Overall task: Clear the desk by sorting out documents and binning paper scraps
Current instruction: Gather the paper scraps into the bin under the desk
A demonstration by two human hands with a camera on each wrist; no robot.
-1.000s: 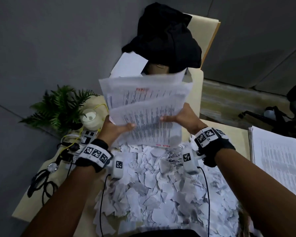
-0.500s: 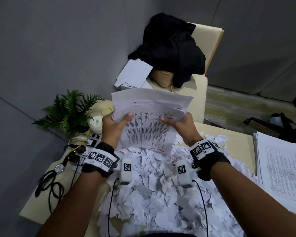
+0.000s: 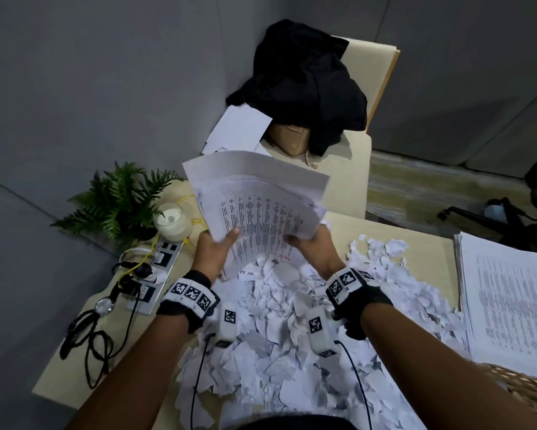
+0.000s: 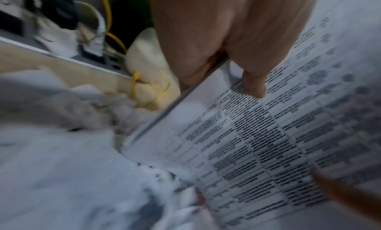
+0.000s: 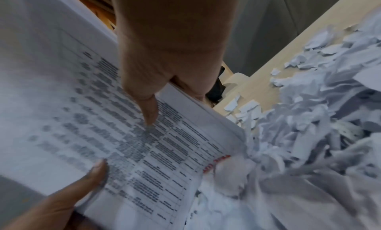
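Two hands [image 3: 213, 252] gripping printed sheets [image 3: 261, 212], head view alone shows fern [image 3: 118, 203]

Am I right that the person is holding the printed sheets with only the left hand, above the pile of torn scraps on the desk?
Not quite: both hands hold the printed sheets. The head view shows the left hand and the right hand each gripping a lower edge, thumbs on top. The rest stands: they are above the torn scraps on the desk.
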